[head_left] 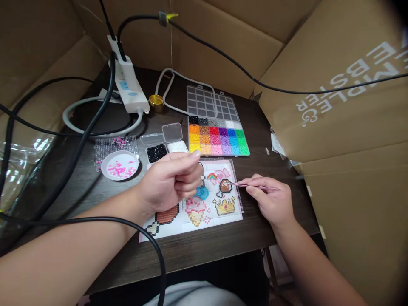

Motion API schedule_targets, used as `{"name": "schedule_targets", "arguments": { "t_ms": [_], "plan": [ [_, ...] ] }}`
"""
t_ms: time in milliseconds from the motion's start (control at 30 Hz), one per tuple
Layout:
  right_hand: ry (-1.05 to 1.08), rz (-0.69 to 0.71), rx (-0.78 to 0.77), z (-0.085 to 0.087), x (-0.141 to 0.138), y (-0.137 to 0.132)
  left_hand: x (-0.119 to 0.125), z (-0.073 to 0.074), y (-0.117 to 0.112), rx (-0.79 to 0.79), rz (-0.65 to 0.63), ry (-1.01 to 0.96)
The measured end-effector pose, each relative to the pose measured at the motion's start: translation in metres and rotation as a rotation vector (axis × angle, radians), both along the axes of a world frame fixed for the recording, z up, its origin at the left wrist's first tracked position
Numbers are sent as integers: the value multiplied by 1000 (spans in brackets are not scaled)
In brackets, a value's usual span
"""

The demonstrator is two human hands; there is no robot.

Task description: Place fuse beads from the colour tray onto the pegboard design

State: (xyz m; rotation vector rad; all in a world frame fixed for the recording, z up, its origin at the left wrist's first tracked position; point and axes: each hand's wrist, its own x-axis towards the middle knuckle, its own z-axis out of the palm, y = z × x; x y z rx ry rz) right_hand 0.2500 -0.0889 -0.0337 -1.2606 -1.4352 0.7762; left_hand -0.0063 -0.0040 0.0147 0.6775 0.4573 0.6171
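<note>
My left hand point(174, 180) is curled into a fist above the pattern sheet point(216, 221); anything inside its fingers is hidden. Pink tweezers point(259, 186) are pinched in my right hand point(272, 202), at the sheet's right side. Their tips point left, at the edge of a brown pixel figure point(225, 185). Whether a bead sits between the tips is too small to tell. Below that figure shows a yellow crown design point(225, 206); an ice cream design point(195, 211) lies to its left. My fist and forearm cover part of the sheet.
An open bead case point(218, 135) with many colours stands behind the sheet. Small boxes hold black beads point(157, 153) and white beads point(177, 146). A white dish point(120, 165) of pink beads rests on a clear pegboard point(132, 144). A power strip point(132, 91) and black cables point(105, 97) lie left.
</note>
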Motion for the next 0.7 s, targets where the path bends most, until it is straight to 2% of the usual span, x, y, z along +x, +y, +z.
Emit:
{"name": "schedule_targets", "arguments": {
  "t_ms": [700],
  "plan": [
    [-24, 9, -46, 0, 2, -1, -1, 0, 0, 12, -8, -2]
  ]
}}
